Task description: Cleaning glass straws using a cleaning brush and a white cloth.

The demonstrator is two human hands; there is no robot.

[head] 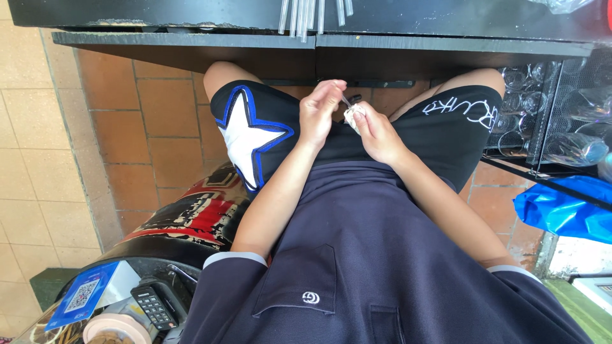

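Observation:
I sit with both hands together above my lap, over black shorts with a white and blue star. My left hand (320, 111) pinches a thin small tool (346, 100) between thumb and fingertips. My right hand (373, 132) grips a small pale object (354, 114) just under the tool's tip; the two hands touch. What the pale object is cannot be made out.
A dark counter edge (319, 46) runs across the top, with several clear straws (306, 16) hanging over it. A wire rack of glasses (554, 121) and a blue plastic bag (561, 207) stand right. A card terminal (153, 304) and tape roll (115, 328) lie lower left. Tiled floor left.

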